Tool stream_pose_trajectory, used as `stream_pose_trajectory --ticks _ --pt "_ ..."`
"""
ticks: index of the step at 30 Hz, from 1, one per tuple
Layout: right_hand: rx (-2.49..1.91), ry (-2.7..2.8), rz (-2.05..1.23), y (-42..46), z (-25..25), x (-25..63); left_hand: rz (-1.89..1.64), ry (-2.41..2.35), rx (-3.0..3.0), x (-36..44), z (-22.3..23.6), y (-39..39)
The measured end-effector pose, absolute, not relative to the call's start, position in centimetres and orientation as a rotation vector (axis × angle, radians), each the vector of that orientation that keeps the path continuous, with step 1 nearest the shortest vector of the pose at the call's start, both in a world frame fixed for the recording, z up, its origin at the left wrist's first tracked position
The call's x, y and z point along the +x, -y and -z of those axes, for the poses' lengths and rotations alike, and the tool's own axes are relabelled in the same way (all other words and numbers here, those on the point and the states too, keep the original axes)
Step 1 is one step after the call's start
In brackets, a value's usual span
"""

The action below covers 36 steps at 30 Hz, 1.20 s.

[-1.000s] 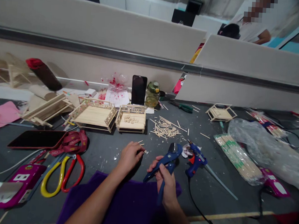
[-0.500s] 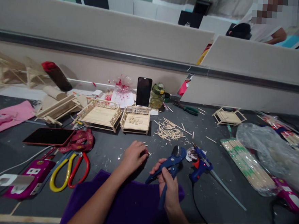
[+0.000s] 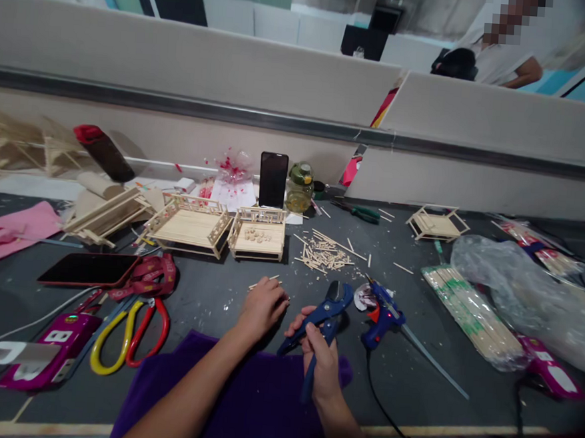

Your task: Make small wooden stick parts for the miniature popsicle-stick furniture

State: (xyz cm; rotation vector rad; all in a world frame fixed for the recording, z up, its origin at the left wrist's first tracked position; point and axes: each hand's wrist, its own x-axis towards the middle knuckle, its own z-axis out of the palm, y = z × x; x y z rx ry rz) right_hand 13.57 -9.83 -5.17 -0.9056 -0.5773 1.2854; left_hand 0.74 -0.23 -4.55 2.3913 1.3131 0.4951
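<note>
My left hand (image 3: 265,308) rests on the dark tabletop with its fingers curled down and drawn together; what is in them, if anything, is hidden. A couple of short wooden sticks (image 3: 271,282) lie just beyond its knuckles. Wrapped round the handles of a blue pipe cutter (image 3: 330,308) is my right hand (image 3: 319,354); the tool's jaws point away from me, up from the table. Past both hands lies a loose pile of short cut sticks (image 3: 323,253). A small stick-built bed-like model (image 3: 258,243) stands left of the pile, with little wooden slices on it.
To the right are a blue glue gun (image 3: 382,319) with a glue stick in it and a bag of sticks (image 3: 473,318). Yellow-and-red-handled scissors (image 3: 131,334), a phone (image 3: 88,269) and another stick model (image 3: 189,228) lie left. A phone (image 3: 273,179) stands behind, beside a bottle (image 3: 301,186).
The view has shifted slightly, moving most things a little left in the picture. My left hand has edged forward, nearer the short sticks; my right hand keeps its hold on the pipe cutter.
</note>
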Motion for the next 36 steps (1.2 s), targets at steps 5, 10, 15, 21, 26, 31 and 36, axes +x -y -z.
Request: stream_pose_trajectory --ticks 5,10,15,21,26,31,36 --pt "-0.914 0.601 -1.293 9.9 5.4 13.5 -0.543 -1.328 2.400 1.2 4.8 0.2" --pt "-1.040 0.695 -1.268 10.6 4.2 14.0 -0.883 -1.246 1.944 0.6 4.4 0.0" --pt "-1.452 1.122 -1.098 11.4 0.3 15.9 -0.957 -1.085 1.257 0.2 3.0 0.3" --pt "-1.834 1.627 -0.517 10.9 -0.6 16.4 -0.982 -0.972 1.019 0.3 2.1 0.5" --pt "-1.987 1.710 -0.435 10.4 0.6 15.3 -0.955 -0.918 0.942 0.1 2.1 0.8" --pt "-1.997 1.736 -0.437 10.0 0.6 15.0 -0.904 -0.903 0.931 0.0 2.4 0.9" --pt "-1.984 1.739 -0.448 9.7 0.9 14.9 -0.900 -0.936 0.936 -0.2 2.6 0.8"
